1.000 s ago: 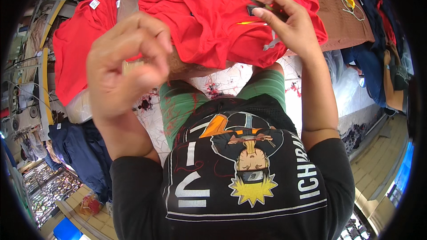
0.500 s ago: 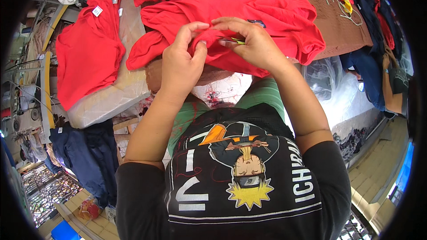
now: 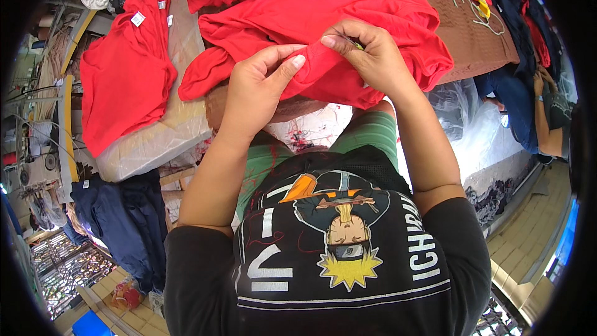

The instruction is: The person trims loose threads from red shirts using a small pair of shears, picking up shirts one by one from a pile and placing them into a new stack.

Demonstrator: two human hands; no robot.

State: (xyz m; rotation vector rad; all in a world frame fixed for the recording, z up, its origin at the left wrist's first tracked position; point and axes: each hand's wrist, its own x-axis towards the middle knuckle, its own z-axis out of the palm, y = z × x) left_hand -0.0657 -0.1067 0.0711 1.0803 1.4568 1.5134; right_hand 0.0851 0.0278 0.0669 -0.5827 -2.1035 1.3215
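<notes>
A red garment [image 3: 280, 15] lies bunched across the brown-covered surface before me, its near edge lifted between my hands. My left hand [image 3: 256, 90] pinches a fold of it between thumb and fingers. Close by on the right, my right hand [image 3: 378, 56] has thumb and forefinger closed on the same edge, with red cloth stretched between the two hands. A bit of yellow-green [image 3: 359, 46] shows behind the right fingers; it looks like the handle of small thread snips, mostly hidden by that hand.
Folded red garments [image 3: 127, 78] with white tags lie on a plastic-wrapped slab [image 3: 155, 146] at left. Navy garments [image 3: 121, 218] hang below it. A yellow piece with pale cord [image 3: 483, 6] rests on brown cloth [image 3: 466, 40]. Another person's arm [image 3: 542, 112] shows at far right, beyond clear plastic [image 3: 457, 109].
My hands have moved apart, and the red edge between them is drawn straighter. The right hand has turned, so the snips' blades and most of the handle no longer show.
</notes>
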